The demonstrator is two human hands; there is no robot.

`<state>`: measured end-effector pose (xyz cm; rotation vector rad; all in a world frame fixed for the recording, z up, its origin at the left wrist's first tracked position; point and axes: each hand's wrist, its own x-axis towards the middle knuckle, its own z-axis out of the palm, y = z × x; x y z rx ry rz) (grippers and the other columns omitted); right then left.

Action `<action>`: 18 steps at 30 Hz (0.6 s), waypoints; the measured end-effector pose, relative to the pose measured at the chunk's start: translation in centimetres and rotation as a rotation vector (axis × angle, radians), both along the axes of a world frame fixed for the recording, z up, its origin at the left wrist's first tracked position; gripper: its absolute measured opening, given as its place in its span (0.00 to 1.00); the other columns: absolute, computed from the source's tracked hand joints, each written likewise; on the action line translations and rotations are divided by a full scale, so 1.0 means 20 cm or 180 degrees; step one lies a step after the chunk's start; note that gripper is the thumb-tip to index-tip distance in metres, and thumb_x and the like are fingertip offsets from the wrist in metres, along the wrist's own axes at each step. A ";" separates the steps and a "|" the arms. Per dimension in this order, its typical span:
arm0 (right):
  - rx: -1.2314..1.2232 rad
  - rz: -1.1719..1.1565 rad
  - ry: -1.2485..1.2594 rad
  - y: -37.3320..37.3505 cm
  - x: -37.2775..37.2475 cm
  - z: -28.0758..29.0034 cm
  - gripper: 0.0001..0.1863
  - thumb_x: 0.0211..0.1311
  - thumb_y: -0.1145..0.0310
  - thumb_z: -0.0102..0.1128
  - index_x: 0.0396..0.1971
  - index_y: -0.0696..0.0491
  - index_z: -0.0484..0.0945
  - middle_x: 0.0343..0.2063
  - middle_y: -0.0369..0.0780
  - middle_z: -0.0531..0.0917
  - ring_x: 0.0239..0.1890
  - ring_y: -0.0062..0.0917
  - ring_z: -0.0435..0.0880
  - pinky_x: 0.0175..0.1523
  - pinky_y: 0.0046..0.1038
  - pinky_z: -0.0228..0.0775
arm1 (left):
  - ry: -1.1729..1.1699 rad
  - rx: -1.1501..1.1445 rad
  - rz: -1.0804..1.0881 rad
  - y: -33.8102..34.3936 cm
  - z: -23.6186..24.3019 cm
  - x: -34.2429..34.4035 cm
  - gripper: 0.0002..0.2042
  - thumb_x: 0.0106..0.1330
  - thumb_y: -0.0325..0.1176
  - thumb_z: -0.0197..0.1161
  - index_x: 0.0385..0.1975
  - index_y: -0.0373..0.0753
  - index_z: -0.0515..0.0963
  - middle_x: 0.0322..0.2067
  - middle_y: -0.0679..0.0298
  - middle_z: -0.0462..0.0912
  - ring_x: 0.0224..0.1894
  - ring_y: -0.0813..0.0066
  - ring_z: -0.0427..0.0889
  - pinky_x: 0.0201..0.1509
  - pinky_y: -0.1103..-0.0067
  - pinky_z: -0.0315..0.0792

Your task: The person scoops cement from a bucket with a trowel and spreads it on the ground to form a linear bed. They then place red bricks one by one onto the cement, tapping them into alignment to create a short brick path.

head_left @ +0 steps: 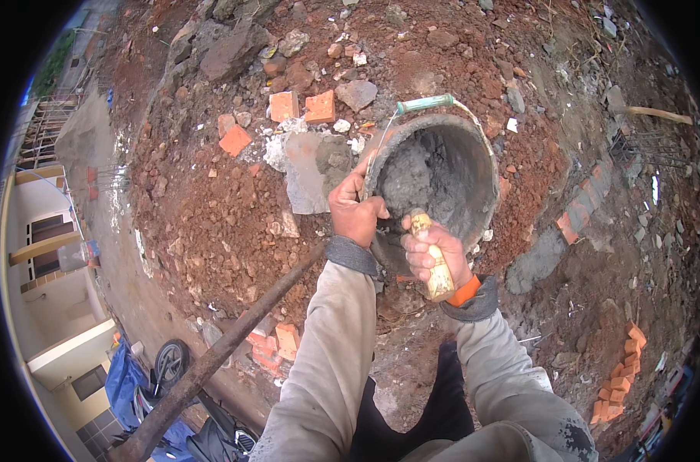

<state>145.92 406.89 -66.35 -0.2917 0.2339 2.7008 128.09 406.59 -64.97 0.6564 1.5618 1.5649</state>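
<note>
A mortar-crusted bucket (pixel 487 165) is tilted in front of me on the reddish soil, with grey wet mortar (pixel 419 175) inside. Its wire handle with a green grip (pixel 425 104) lies along the far rim. My left hand (pixel 355 209) is closed over the bucket's left rim, its thumb on the inner side. Over the near part of the opening, my right hand (pixel 446 256) is wrapped round the worn yellowish handle of a trowel (pixel 440 279). The trowel's blade cannot be seen.
A long wooden pole (pixel 227 339) slants from the lower left toward my left wrist. Broken bricks (pixel 319 108) and a flat slab (pixel 304 173) lie beyond the bucket's left side. At right are a mortared brick row (pixel 585 202) and stacked bricks (pixel 621 376). A motorcycle (pixel 171 364) stands lower left.
</note>
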 end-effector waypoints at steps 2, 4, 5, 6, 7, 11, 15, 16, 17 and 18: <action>-0.0783 -0.0508 0.0670 0.11 -0.02 -0.01 0.17 0.66 0.68 0.46 0.50 0.61 0.67 0.25 0.37 0.72 0.19 0.19 0.75 0.23 0.26 0.74 | -0.0081 -0.0124 0.0084 -0.03 0.01 0.02 0.11 0.36 0.10 0.53 0.14 0.34 0.62 0.54 0.53 0.79 0.34 0.81 0.78 0.24 0.83 0.71; -0.1184 -0.0802 0.1221 0.13 0.03 0.02 0.21 0.68 0.66 0.44 0.52 0.67 0.65 0.27 0.38 0.73 0.20 0.20 0.76 0.25 0.25 0.75 | -0.0131 -0.0130 0.0145 0.00 0.04 -0.02 0.10 0.36 0.10 0.53 0.14 0.33 0.63 0.53 0.53 0.80 0.31 0.81 0.76 0.22 0.83 0.70; -0.1046 -0.0577 0.1161 0.11 0.09 0.05 0.21 0.67 0.64 0.45 0.53 0.64 0.66 0.25 0.38 0.73 0.20 0.19 0.75 0.25 0.24 0.75 | -0.0093 -0.0092 0.0162 0.02 0.05 -0.03 0.10 0.36 0.10 0.53 0.14 0.33 0.63 0.53 0.53 0.80 0.30 0.82 0.76 0.21 0.83 0.70; -0.0409 0.0045 0.0398 0.11 0.18 0.09 0.22 0.65 0.64 0.48 0.53 0.64 0.66 0.25 0.41 0.75 0.22 0.24 0.78 0.27 0.28 0.76 | 0.0028 -0.0061 0.0179 0.01 0.01 -0.06 0.10 0.36 0.10 0.53 0.14 0.33 0.64 0.53 0.54 0.80 0.30 0.81 0.76 0.21 0.83 0.70; 0.0241 0.0657 -0.0387 0.12 0.26 0.16 0.22 0.63 0.65 0.51 0.53 0.63 0.66 0.25 0.44 0.78 0.24 0.28 0.81 0.29 0.32 0.78 | 0.0118 -0.0032 0.0189 0.00 -0.02 -0.07 0.09 0.36 0.10 0.53 0.14 0.32 0.65 0.53 0.54 0.80 0.30 0.81 0.76 0.21 0.83 0.70; 0.5682 0.2603 -0.4615 0.33 0.14 0.35 0.23 0.53 0.72 0.60 0.49 0.64 0.66 0.31 0.60 0.81 0.37 0.54 0.83 0.43 0.46 0.77 | 0.0214 -0.0204 0.0166 -0.02 -0.03 -0.07 0.09 0.37 0.11 0.54 0.14 0.31 0.63 0.53 0.54 0.80 0.43 0.77 0.78 0.37 0.79 0.75; 0.6399 0.2838 -0.4659 0.33 0.12 0.09 0.19 0.53 0.72 0.59 0.42 0.65 0.67 0.29 0.60 0.81 0.36 0.54 0.83 0.44 0.46 0.77 | 0.0006 -0.0056 0.0105 0.09 0.01 0.05 0.08 0.38 0.12 0.54 0.14 0.30 0.64 0.53 0.53 0.81 0.48 0.75 0.79 0.42 0.78 0.75; 0.6385 0.2821 -0.4593 0.26 0.10 0.10 0.18 0.53 0.72 0.59 0.41 0.66 0.67 0.29 0.61 0.81 0.36 0.54 0.83 0.44 0.46 0.77 | -0.0008 -0.0027 0.0147 0.10 -0.01 0.05 0.07 0.39 0.12 0.54 0.14 0.29 0.64 0.52 0.54 0.81 0.47 0.75 0.79 0.42 0.79 0.74; 0.6482 0.3328 -0.4204 0.19 0.07 0.17 0.18 0.52 0.72 0.59 0.40 0.66 0.67 0.29 0.61 0.81 0.36 0.54 0.83 0.44 0.46 0.77 | 0.0009 -0.0021 0.0233 0.09 -0.02 0.01 0.06 0.39 0.12 0.54 0.14 0.29 0.65 0.52 0.54 0.81 0.46 0.75 0.80 0.42 0.79 0.74; 0.6550 0.3823 -0.3793 0.14 0.07 0.27 0.18 0.52 0.72 0.59 0.39 0.66 0.67 0.30 0.61 0.81 0.37 0.54 0.83 0.44 0.45 0.77 | -0.0016 -0.0101 0.0264 0.04 -0.03 -0.02 0.06 0.39 0.12 0.54 0.14 0.29 0.66 0.52 0.55 0.81 0.45 0.76 0.80 0.42 0.79 0.74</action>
